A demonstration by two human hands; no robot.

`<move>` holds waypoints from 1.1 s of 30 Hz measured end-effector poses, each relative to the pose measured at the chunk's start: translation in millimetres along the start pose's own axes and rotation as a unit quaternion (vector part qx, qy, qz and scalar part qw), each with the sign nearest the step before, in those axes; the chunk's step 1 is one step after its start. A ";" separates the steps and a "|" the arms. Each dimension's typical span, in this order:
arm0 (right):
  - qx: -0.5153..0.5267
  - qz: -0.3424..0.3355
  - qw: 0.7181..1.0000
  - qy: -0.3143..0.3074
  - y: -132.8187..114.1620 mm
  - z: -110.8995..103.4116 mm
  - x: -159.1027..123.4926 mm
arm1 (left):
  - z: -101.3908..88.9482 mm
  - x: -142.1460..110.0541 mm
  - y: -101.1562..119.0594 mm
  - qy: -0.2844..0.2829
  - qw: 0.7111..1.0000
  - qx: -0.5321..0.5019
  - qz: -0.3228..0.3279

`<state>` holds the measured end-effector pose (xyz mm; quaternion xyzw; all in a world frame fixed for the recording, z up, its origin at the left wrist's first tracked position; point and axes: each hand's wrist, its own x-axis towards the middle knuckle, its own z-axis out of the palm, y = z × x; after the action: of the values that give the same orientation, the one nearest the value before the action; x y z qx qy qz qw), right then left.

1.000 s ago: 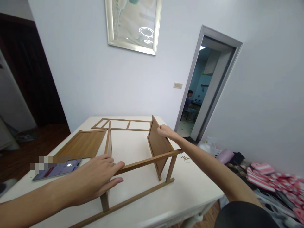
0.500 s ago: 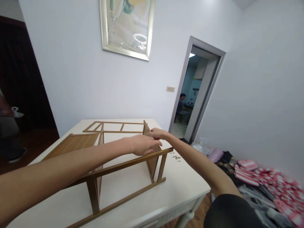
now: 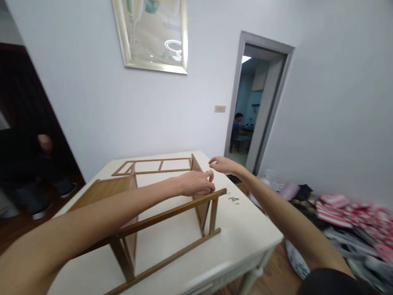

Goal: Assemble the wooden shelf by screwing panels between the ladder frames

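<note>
The left hand [image 3: 198, 183], fingers bent, lies against a flat brown wooden panel [image 3: 202, 211] standing upright on the white desk [image 3: 248, 229]; whether it grips the panel cannot be told. That panel stands at the right end of a brown wooden frame with long rails [image 3: 172, 212]. The right hand [image 3: 223, 164], empty with fingers loosely curled and a narrow gap, hovers beyond the panel, apart from it. Small brownish pieces [image 3: 233, 199] lie scattered nearby, too small to identify.

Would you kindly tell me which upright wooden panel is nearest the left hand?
The right-hand panel, close by the left hand; the middle panel stands farther away.
</note>
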<state>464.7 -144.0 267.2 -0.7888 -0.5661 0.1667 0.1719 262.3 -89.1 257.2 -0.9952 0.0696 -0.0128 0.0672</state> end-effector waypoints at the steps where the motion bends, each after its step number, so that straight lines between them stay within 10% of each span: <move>1: -0.009 0.003 1.000 0.011 9.8 -4.0 -5.8 | 4.3 1.4 -2.6 0.009 1.000 -0.012 0.011; 8: -0.042 0.030 0.999 0.000 92.5 10.5 -53.0 | 22.0 2.6 -10.7 0.012 0.996 -0.077 0.034; 22: -0.042 0.062 0.996 -0.047 188.1 123.0 -63.5 | 32.8 7.8 -12.5 0.029 0.991 -0.126 0.026; 33: -0.061 0.092 0.994 0.008 241.6 120.7 -33.6 | 25.8 15.2 -6.9 0.006 0.996 -0.092 0.019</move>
<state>601.1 -238.3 51.5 -0.8481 -0.4984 0.1406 0.1122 279.2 -81.0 232.8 -0.9956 0.0895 -0.0112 -0.0252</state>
